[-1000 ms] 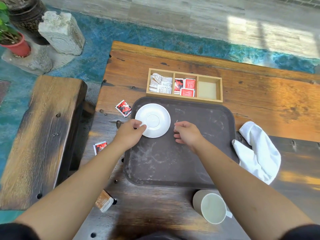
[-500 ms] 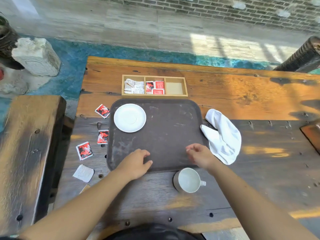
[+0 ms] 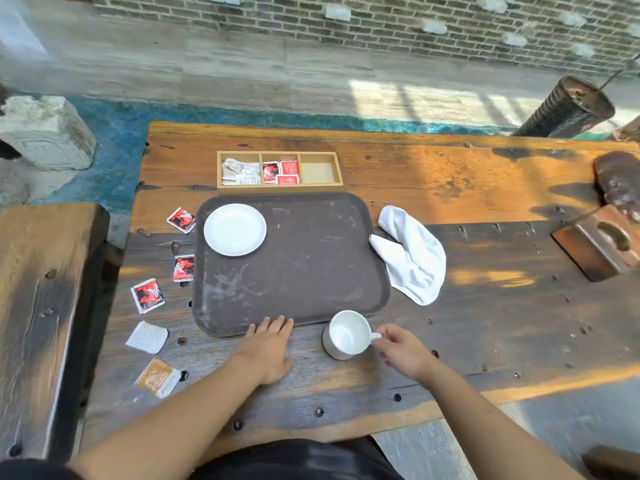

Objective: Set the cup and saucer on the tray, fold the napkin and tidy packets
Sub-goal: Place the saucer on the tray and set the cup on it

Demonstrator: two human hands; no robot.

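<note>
A white saucer (image 3: 235, 229) lies in the far-left corner of the dark brown tray (image 3: 304, 268). The white cup (image 3: 346, 335) stands on the table just off the tray's near edge, its handle pointing right. My right hand (image 3: 403, 351) has its fingertips at that handle, touching or pinching it. Palm down, my left hand (image 3: 268, 348) rests flat at the tray's near rim, holding nothing. A crumpled white napkin (image 3: 414, 254) lies by the tray's right edge. Red packets (image 3: 181, 220) (image 3: 183, 268) (image 3: 147, 295), a white packet (image 3: 147, 337) and a brown packet (image 3: 158, 377) are scattered left of the tray.
A wooden organiser box (image 3: 280, 169) sits beyond the tray, holding white and red packets, its right compartment bare. A wooden bench (image 3: 45, 306) runs along the left. A wooden block (image 3: 601, 242) and a dark object sit at the table's right.
Both hands have drawn back from the saucer to the table's near side. The right hand has reached the cup's handle, and the left has settled at the tray's near rim. The view has widened.
</note>
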